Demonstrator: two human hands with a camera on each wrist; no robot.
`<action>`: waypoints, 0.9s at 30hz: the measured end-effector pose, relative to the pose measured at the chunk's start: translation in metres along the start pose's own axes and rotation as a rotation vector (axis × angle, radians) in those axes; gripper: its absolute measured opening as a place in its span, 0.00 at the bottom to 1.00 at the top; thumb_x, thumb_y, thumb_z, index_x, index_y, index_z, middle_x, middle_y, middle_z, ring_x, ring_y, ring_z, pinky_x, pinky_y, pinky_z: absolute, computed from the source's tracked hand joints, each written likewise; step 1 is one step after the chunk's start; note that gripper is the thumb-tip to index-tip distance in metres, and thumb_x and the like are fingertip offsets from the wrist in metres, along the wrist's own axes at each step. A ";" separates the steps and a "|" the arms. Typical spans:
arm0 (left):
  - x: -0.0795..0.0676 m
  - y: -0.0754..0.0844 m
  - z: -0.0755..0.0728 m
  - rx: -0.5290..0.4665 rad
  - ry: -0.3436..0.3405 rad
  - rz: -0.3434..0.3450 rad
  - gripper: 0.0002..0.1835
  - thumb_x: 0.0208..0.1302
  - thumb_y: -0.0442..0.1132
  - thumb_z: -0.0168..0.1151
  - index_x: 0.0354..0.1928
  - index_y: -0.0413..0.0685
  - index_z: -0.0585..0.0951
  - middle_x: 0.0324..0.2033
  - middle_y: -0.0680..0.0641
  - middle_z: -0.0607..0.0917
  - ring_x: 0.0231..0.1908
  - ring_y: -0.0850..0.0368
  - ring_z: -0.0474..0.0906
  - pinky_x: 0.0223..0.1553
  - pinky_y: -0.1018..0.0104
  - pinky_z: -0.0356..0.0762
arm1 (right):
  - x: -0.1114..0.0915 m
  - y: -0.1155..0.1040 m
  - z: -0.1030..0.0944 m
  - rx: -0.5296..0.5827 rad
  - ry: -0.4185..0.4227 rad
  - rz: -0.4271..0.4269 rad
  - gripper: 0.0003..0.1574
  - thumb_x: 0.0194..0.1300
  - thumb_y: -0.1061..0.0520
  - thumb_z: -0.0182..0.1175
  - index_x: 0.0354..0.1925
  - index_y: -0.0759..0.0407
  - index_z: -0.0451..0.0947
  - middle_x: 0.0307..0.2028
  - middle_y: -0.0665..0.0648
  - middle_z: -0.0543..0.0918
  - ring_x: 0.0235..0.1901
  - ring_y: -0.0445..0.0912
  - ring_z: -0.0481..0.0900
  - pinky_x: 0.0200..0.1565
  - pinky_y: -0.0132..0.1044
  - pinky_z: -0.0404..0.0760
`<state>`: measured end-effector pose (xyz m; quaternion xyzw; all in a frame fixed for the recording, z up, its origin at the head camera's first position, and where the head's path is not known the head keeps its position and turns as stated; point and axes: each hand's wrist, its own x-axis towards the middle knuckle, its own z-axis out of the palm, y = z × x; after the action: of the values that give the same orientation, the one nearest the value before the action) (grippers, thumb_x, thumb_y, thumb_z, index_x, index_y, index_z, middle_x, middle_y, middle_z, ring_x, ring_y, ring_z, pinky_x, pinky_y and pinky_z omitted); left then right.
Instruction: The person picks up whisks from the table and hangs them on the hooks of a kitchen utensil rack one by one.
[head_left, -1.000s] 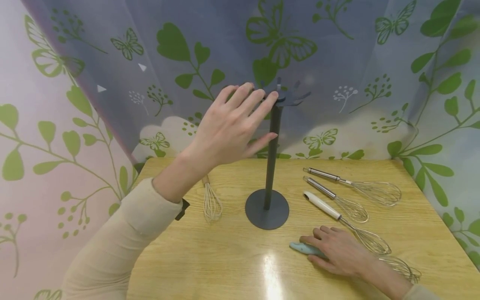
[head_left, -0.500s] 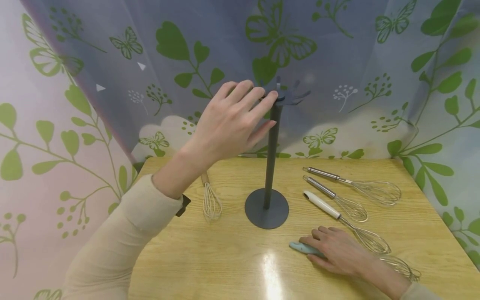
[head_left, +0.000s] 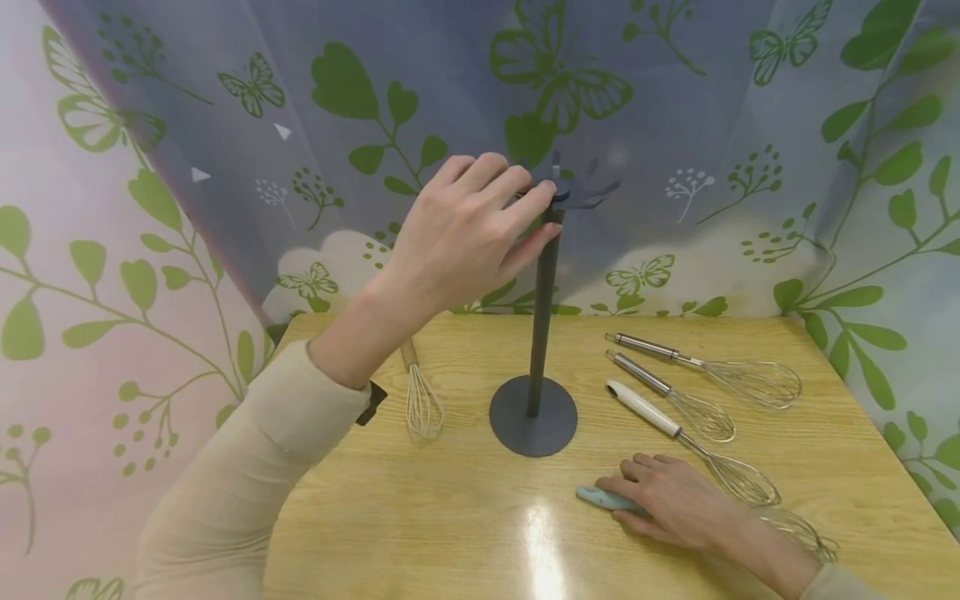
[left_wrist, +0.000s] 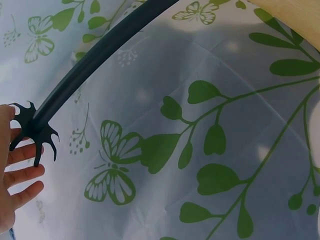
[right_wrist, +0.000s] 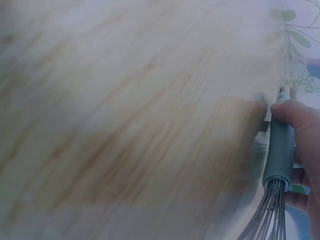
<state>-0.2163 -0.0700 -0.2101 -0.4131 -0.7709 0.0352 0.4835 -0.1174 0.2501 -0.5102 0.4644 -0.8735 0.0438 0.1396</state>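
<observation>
My left hand point(head_left: 468, 233) is raised at the hooked top point(head_left: 558, 193) of a dark upright stand point(head_left: 543, 308). Its index finger and thumb overlap the stand just below the hooks in the head view. From the left wrist, several fairly straight, spread fingers point(left_wrist: 27, 175) appear behind the dark hooks point(left_wrist: 37, 132); whether they press on them is unclear. Low on the right, my right hand point(head_left: 671, 504) holds a whisk by its pale blue handle point(head_left: 603, 497). The thumb lies along that handle point(right_wrist: 279, 150) in the right wrist view, with the wires hanging below.
A whisk with a wooden handle point(head_left: 423, 400) lies left of the stand's round base point(head_left: 534, 433). On the right lie a white-handled whisk point(head_left: 645, 408) and two metal-handled whisks, a smaller one point(head_left: 641, 372) and a larger one point(head_left: 648, 347). Patterned curtains point(head_left: 675, 108) surround the wooden table point(head_left: 450, 517).
My left hand has risen slightly, its fingers bending a little more, and the thumb has moved up the pole toward the hooks. The right hand with its whisk has barely moved.
</observation>
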 end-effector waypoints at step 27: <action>0.002 0.001 -0.001 -0.004 0.016 -0.008 0.20 0.83 0.50 0.52 0.51 0.47 0.89 0.40 0.46 0.91 0.46 0.46 0.85 0.48 0.56 0.85 | 0.012 -0.002 -0.019 -0.030 0.075 0.017 0.33 0.50 0.45 0.82 0.56 0.43 0.85 0.31 0.39 0.75 0.30 0.30 0.62 0.30 0.21 0.65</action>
<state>-0.2153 -0.0680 -0.2088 -0.4113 -0.7687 0.0282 0.4891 -0.1185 0.2433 -0.4889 0.4527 -0.8721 0.0492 0.1791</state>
